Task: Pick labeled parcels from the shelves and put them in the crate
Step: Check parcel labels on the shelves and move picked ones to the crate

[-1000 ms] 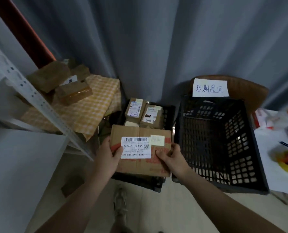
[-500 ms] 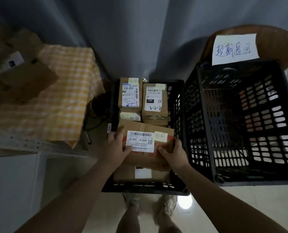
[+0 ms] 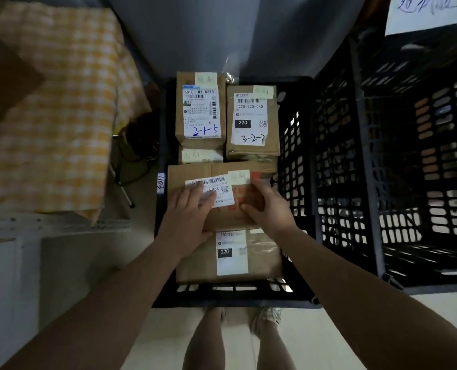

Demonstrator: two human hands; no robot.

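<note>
A person is bending over a low black crate [image 3: 232,297] at the centre of the frame, with both hands on a brown parcel [image 3: 222,217] inside it. The left hand [image 3: 187,217] is lying flat on the parcel's top, its straight fingers pressing on the white barcode label [image 3: 222,188]. The right hand [image 3: 268,209] is resting on the parcel's right part with bent fingers and its thumb on the top face; it is not possible to tell whether it is gripping the edge.

The parcel is sitting across the middle of the crate, on top of other boxes. Its near edge is overlapping the 220 box [image 3: 230,257], which is lying against the crate's near wall. Beyond it, toward the top of the frame, the 2-1-5 box [image 3: 200,110] and the 3-2-7 box [image 3: 251,121] are standing side by side, touching. A smaller box [image 3: 200,156] is showing between the 2-1-5 box and the parcel.

A taller black crate [image 3: 369,182] is filling the right of the frame, just beside the low one, with a handwritten paper sign [image 3: 430,12] above it at the upper right. A yellow checked cloth [image 3: 56,116] is covering the upper left, and a grey curtain [image 3: 222,30] is hanging behind. The person's legs [image 3: 208,340] are showing at the bottom centre.
</note>
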